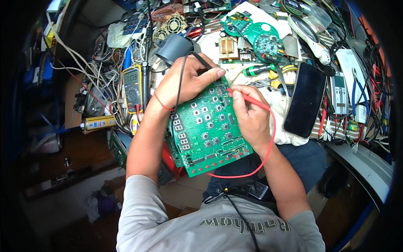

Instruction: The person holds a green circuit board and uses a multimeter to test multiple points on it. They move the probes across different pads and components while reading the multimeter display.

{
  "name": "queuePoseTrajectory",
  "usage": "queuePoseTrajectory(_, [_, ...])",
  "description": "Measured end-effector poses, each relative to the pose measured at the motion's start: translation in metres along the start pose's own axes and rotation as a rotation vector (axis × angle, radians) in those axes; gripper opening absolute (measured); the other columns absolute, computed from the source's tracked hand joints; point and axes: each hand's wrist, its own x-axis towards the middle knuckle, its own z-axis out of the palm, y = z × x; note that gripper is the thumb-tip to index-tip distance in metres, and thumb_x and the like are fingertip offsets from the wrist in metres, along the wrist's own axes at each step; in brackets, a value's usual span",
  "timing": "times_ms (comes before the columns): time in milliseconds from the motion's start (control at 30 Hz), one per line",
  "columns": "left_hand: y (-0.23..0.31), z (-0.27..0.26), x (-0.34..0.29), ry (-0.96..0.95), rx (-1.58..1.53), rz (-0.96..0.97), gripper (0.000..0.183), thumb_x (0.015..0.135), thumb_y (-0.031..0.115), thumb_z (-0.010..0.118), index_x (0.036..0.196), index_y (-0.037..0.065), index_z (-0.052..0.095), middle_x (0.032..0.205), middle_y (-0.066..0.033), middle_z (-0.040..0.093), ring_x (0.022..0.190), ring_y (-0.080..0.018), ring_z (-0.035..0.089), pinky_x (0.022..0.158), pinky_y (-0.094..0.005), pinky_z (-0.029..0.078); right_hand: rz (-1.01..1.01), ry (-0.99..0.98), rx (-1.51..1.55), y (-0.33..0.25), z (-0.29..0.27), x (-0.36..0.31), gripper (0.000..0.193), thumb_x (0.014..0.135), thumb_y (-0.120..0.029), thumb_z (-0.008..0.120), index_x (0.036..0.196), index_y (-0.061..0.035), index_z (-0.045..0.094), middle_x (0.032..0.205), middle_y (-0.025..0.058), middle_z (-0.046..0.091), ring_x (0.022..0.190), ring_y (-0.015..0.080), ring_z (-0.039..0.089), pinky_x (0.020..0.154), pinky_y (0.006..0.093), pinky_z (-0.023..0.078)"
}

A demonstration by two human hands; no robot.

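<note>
Super cluttered workbench (268, 17) here, wires everywhere. Mid-frame, the left hand (184, 82) pinches one black probe (202, 61), the right hand (247, 113) pinches one red probe (252, 99), both tips touching the one green circuit board (208, 134) between them. Further out: one yellow multimeter (132, 89) to the left, one black phone (305, 100) to the right, two round green boards (265, 40) at the top.
</note>
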Motion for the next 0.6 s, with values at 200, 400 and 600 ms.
queuePoseTrajectory(200, [0.0038,-0.0027,-0.0019,-0.038,0.03,-0.058,0.031,0.101,0.028,0.078,0.099,-0.003,0.079,0.093,-0.0108,0.077,0.084,-0.0197,0.069,0.076,-0.0354,0.054,0.058,-0.011,0.026,0.0015,-0.0008,-0.0023,0.015,0.103,-0.007,0.068,0.116,0.0002,0.072,0.106,0.0152,0.074,0.097,0.0293,0.073,0.087,0.0387,0.058])
queuePoseTrajectory(400, [0.0051,-0.0015,-0.002,-0.009,0.033,-0.057,0.034,0.099,0.032,0.079,0.097,-0.002,0.08,0.086,-0.0105,0.076,0.078,-0.0179,0.068,0.072,-0.0353,0.053,0.021,-0.06,-0.071,0.0005,-0.0042,-0.0019,0.018,0.11,-0.011,0.062,0.12,0.002,0.069,0.109,0.0093,0.073,0.099,0.0149,0.071,0.089,0.029,0.056])
queuePoseTrajectory(600, [0.0071,-0.0014,-0.0012,0.017,0.03,-0.035,0.037,0.098,0.036,0.078,0.1,0.0,0.082,0.079,-0.0192,0.076,0.069,-0.0239,0.072,0.066,-0.0383,0.056,0.078,-0.016,-0.003,-0.0021,-0.0018,-0.0022,0.016,0.103,-0.008,0.068,0.116,0.0001,0.073,0.107,0.0144,0.074,0.098,0.0279,0.073,0.087,0.038,0.058])
